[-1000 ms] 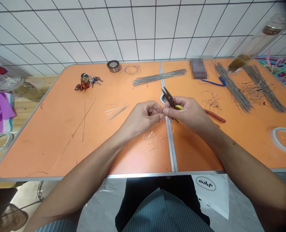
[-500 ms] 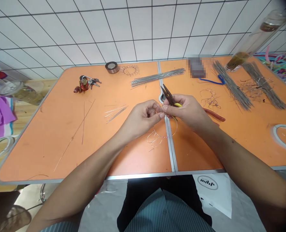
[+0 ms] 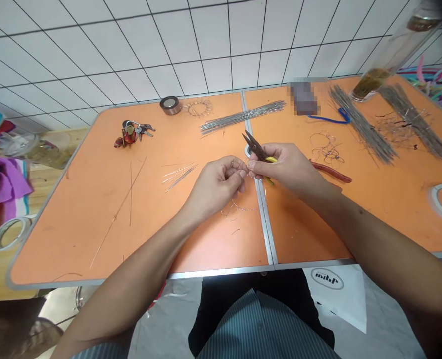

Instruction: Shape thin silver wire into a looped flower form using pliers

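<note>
Between the fingertips of my left hand (image 3: 222,182) is a thin wire piece (image 3: 236,210), whose loops hang below over the orange table. My right hand (image 3: 286,167) holds needle-nose pliers (image 3: 256,146) with yellow handles, their dark jaws pointing up and away from the wire. The thumb and fingers of my right hand also meet near the wire, close to my left fingertips. The fingers hide the exact spot where they pinch it. A few short straight wires (image 3: 178,175) lie left of my left hand. Red-handled pliers (image 3: 333,172) rest partly behind my right hand.
A bundle of straight wires (image 3: 243,117) lies at the back, near a tape roll (image 3: 170,105) and keys (image 3: 134,130). More wire bundles (image 3: 363,124) and a tall glass bottle (image 3: 373,80) stand right. A metal seam (image 3: 263,224) splits the table (image 3: 213,254).
My hands have shifted slightly, and the wire loops below them have turned and moved a little left. The pliers stay in my right hand. The camera view has tilted a little.
</note>
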